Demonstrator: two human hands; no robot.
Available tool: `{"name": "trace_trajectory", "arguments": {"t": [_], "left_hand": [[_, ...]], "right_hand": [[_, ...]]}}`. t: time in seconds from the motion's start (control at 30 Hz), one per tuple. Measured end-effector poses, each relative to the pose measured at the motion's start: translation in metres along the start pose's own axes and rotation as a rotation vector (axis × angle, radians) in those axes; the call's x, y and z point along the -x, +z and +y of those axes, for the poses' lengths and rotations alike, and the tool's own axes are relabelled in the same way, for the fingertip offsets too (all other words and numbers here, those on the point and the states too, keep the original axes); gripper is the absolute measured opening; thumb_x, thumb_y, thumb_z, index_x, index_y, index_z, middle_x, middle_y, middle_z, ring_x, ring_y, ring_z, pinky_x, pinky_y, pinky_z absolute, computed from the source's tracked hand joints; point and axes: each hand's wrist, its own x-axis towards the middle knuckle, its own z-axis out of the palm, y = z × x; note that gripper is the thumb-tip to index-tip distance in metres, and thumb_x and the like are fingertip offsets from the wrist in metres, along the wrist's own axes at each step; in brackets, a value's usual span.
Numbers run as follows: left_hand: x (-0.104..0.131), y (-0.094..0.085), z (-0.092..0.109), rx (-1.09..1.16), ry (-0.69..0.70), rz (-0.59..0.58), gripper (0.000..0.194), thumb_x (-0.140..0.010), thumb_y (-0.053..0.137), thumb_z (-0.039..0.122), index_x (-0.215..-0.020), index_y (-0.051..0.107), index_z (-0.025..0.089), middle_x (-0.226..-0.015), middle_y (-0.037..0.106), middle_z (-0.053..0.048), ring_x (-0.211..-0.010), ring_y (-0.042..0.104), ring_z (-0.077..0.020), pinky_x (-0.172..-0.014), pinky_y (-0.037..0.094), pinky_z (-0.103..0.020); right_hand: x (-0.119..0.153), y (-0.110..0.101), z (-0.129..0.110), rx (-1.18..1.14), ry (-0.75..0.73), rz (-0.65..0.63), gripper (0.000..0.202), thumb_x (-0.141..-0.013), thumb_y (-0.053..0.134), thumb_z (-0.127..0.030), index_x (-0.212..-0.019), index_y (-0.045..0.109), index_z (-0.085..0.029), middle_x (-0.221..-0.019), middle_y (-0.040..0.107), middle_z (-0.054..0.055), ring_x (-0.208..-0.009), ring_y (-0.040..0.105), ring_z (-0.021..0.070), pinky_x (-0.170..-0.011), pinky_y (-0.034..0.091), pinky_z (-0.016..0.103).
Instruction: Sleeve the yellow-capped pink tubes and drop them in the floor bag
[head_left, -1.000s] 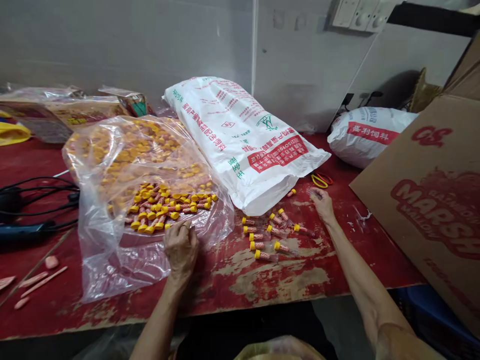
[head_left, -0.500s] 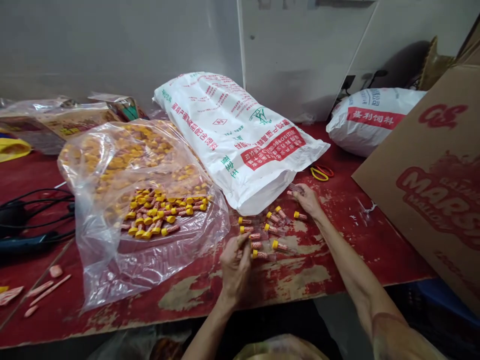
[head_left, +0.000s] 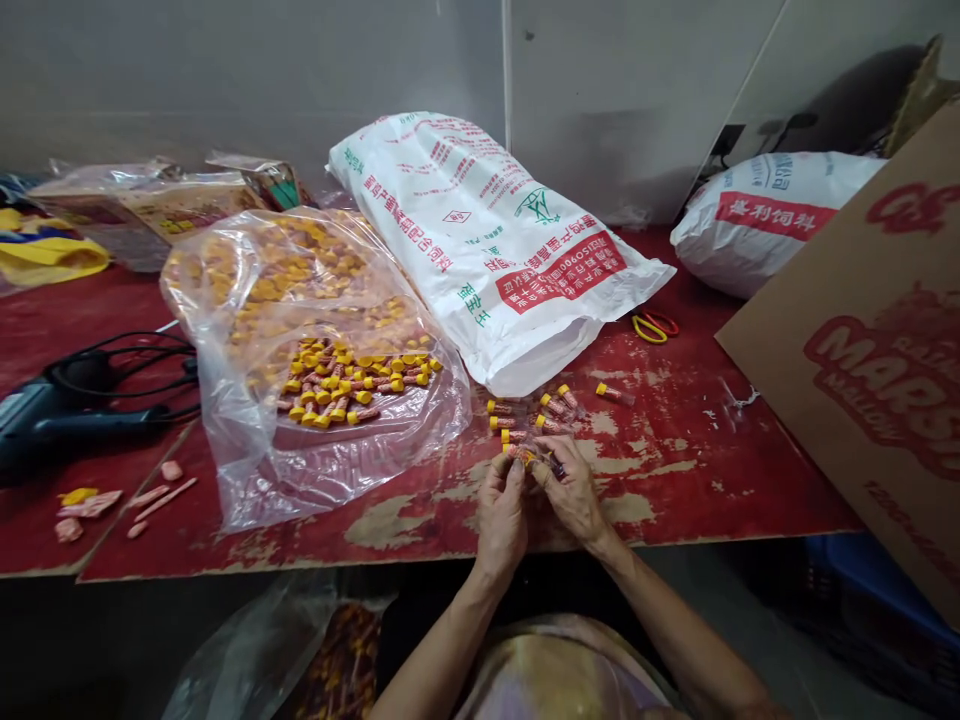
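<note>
- Open lane here: mostly bare surface (head_left: 720, 480) between the right fingers (head_left: 566, 455) and the cardboard box (head_left: 862, 390)!
- Loose tubes (head_left: 557, 405) crowd just ahead.
- Beyond those, the big sack (head_left: 487, 250) blocks.
- Left side, the plastic bag (head_left: 259, 490) bars the way.

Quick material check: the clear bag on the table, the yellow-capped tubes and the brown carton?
Clear bag: thin, glossy plastic film, by its see-through wrinkles and highlights.
Yellow-capped tubes: probably plastic, transparent towards one end; glass isn't ruled out.
Brown carton: matt cardboard, judging by its flat, printed panel.
</note>
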Motion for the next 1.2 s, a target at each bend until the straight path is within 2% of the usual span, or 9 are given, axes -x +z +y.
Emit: {"name": "trace_trajectory", "arguments": {"t": [0.1, 0.2, 0.37, 0.47, 0.57, 0.73, 0.93, 1.07, 1.2], "left_hand": [[0.004, -0.008, 0.012, 0.01, 0.03, -0.001, 0.029, -0.067, 0.074, 0.037, -0.087, 0.063, 0.02, -0.086, 0.068, 0.001, -0.071, 0.065, -0.011, -0.073, 0.053, -0.028], [0.006, -0.016, 0.027, -0.163, 0.065, -0.063, 0.03, -0.068, 0.073, 0.038, -0.09, 0.067, 0.019, -0.083, 0.065, 0.0, -0.065, 0.062, -0.0101, -0.068, 0.052, -0.027], [0.011, -0.029, 0.039, -0.569, 0.249, -0.189, 0.02, -0.069, 0.072, 0.032, -0.086, 0.074, 0.022, -0.089, 0.063, -0.004, -0.087, 0.06, -0.0162, -0.081, 0.049, -0.029], [0.019, -0.028, 0.036, -0.523, 0.267, -0.185, 0.028, -0.069, 0.072, 0.03, -0.097, 0.072, 0.023, -0.097, 0.067, -0.005, -0.094, 0.061, -0.0184, -0.088, 0.048, -0.033], [0.032, -0.024, 0.031, -0.429, 0.253, -0.103, 0.029, -0.075, 0.066, 0.032, -0.102, 0.069, 0.021, -0.102, 0.069, -0.006, -0.096, 0.063, -0.0199, -0.089, 0.048, -0.035], [0.051, -0.023, 0.026, -0.575, 0.35, 0.018, 0.027, -0.084, 0.054, 0.028, -0.106, 0.068, 0.022, -0.106, 0.071, -0.005, -0.103, 0.063, -0.0203, -0.094, 0.046, -0.034], [0.039, -0.029, 0.024, -0.663, 0.364, -0.014, 0.03, -0.083, 0.053, 0.027, -0.108, 0.068, 0.021, -0.108, 0.071, -0.007, -0.106, 0.063, -0.0228, -0.096, 0.046, -0.038], [0.016, -0.026, 0.03, -0.678, 0.348, -0.163, 0.032, -0.082, 0.056, 0.031, -0.111, 0.067, 0.022, -0.12, 0.064, -0.009, -0.116, 0.056, -0.0237, -0.101, 0.042, -0.04], [-0.002, -0.04, 0.034, -0.717, 0.468, -0.038, 0.032, -0.082, 0.056, 0.031, -0.111, 0.065, 0.021, -0.131, 0.056, -0.01, -0.125, 0.048, -0.0228, -0.105, 0.037, -0.04]], "right_hand": [[0.001, -0.018, 0.003, 0.05, -0.045, -0.115, 0.029, -0.085, 0.056, -0.033, -0.113, 0.06, -0.025, -0.104, 0.061, 0.005, -0.096, 0.058, 0.0179, -0.085, 0.048, 0.031], [-0.001, -0.042, 0.003, 0.115, -0.065, -0.2, 0.033, -0.085, 0.056, -0.034, -0.117, 0.059, -0.025, -0.106, 0.061, 0.005, -0.096, 0.058, 0.0186, -0.084, 0.048, 0.033], [-0.003, -0.065, -0.009, 0.315, -0.216, -0.463, 0.036, -0.085, 0.055, -0.031, -0.121, 0.058, -0.029, -0.11, 0.063, 0.005, -0.102, 0.056, 0.0211, -0.09, 0.046, 0.038], [-0.001, -0.06, -0.015, 0.352, -0.281, -0.531, 0.039, -0.085, 0.055, -0.028, -0.124, 0.057, -0.03, -0.111, 0.064, 0.005, -0.103, 0.057, 0.0213, -0.09, 0.046, 0.039], [0.004, -0.047, -0.017, 0.305, -0.292, -0.501, 0.037, -0.086, 0.054, -0.028, -0.122, 0.058, -0.028, -0.112, 0.065, 0.006, -0.1, 0.061, 0.021, -0.088, 0.048, 0.039], [0.015, -0.023, -0.015, 0.2, -0.28, -0.406, 0.028, -0.088, 0.051, -0.029, -0.113, 0.062, -0.026, -0.11, 0.066, 0.005, -0.101, 0.062, 0.0205, -0.086, 0.049, 0.035], [0.027, -0.003, -0.013, 0.131, -0.207, -0.261, 0.025, -0.09, 0.048, -0.03, -0.109, 0.061, -0.023, -0.106, 0.066, 0.006, -0.096, 0.062, 0.0184, -0.084, 0.049, 0.032], [0.001, -0.017, 0.0, 0.263, -0.242, -0.199, 0.028, -0.093, 0.041, -0.032, -0.109, 0.061, -0.023, -0.104, 0.066, 0.005, -0.096, 0.061, 0.0171, -0.084, 0.048, 0.03], [-0.053, -0.058, 0.028, 0.623, -0.163, 0.009, 0.031, -0.092, 0.038, -0.033, -0.109, 0.061, -0.02, -0.102, 0.065, 0.007, -0.094, 0.058, 0.0184, -0.083, 0.046, 0.031]]}}
